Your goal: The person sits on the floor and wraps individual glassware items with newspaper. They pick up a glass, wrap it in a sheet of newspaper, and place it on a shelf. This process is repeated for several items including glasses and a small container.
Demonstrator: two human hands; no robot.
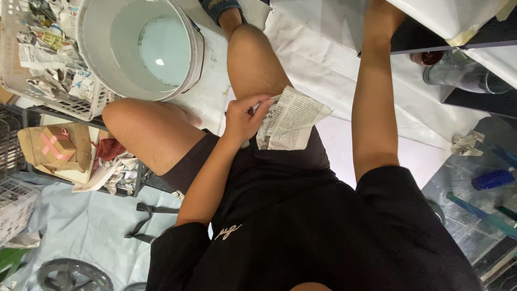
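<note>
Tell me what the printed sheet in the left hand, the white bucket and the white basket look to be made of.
Printed sheet in the left hand: thin matte newsprint, creased, with torn edges. White bucket: probably plastic, smooth with a slight sheen, holding pale liquid. White basket: likely moulded plastic, judging by its open lattice walls; it holds crumpled paper.

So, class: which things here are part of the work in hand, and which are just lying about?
In hand:
left hand gripping a newspaper piece
right hand up at the white object
white bucket

Lying about:
basket of newspaper scraps
cardboard box
blue bottle
</note>
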